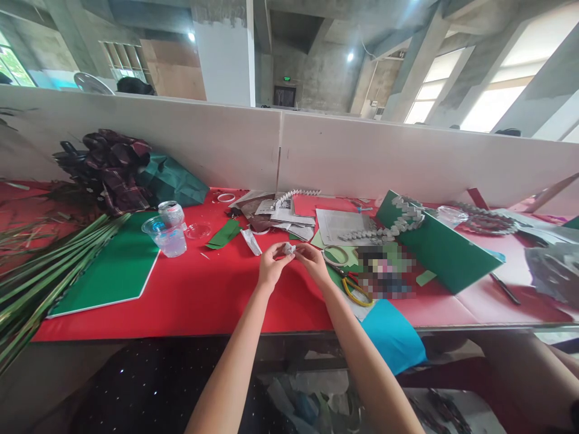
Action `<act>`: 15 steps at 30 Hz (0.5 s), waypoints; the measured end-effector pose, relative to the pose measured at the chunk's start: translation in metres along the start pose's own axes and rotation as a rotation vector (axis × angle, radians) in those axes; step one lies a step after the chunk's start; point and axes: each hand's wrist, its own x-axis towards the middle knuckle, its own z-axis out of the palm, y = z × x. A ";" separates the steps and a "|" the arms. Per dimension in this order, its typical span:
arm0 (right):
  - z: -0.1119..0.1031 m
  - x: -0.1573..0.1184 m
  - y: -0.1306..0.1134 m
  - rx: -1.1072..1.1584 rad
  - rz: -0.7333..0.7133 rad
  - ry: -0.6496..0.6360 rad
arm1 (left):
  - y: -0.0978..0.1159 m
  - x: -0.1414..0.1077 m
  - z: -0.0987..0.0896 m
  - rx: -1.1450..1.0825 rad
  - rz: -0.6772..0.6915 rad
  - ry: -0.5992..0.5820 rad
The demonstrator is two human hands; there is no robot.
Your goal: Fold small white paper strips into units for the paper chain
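Left hand [270,265] and right hand [313,260], fingertips pinched together on small folded paper piece [288,248] (white-grey), above red table [203,295], scissors [355,288] near right wrist, plastic cup [166,236] well left.

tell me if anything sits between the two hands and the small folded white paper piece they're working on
Nothing visible does. The left hand and right hand both already pinch the small folded white paper piece directly, above the red table cover.

A craft workshop in a bare concrete hall: a long bench [190,301] under red cloth, walled by white partition boards [362,150], strewn with green card sheets [113,268], folded paper chains [398,223], pliers [355,286] and long green leaves [49,271]
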 end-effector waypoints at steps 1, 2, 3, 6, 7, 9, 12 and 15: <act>0.000 0.000 0.001 -0.020 -0.019 0.010 | -0.001 0.000 0.000 0.016 0.004 0.003; 0.000 0.000 0.001 -0.042 -0.032 0.020 | -0.002 0.001 0.000 0.034 0.008 0.008; 0.001 0.000 0.001 -0.065 -0.040 0.029 | -0.002 0.001 0.000 0.052 0.012 0.017; 0.000 0.000 0.000 -0.119 -0.051 0.050 | -0.002 0.001 0.000 0.103 0.025 0.033; 0.000 0.000 0.000 -0.129 -0.055 0.056 | -0.002 0.001 0.000 0.120 0.031 0.033; 0.001 -0.001 -0.001 -0.142 -0.064 0.067 | -0.001 0.000 0.000 0.150 0.041 0.028; 0.002 -0.002 -0.004 -0.186 -0.083 0.074 | -0.001 0.000 0.000 0.175 0.051 0.020; -0.003 -0.001 -0.007 -0.303 -0.099 0.112 | -0.002 -0.001 -0.002 0.195 0.039 0.060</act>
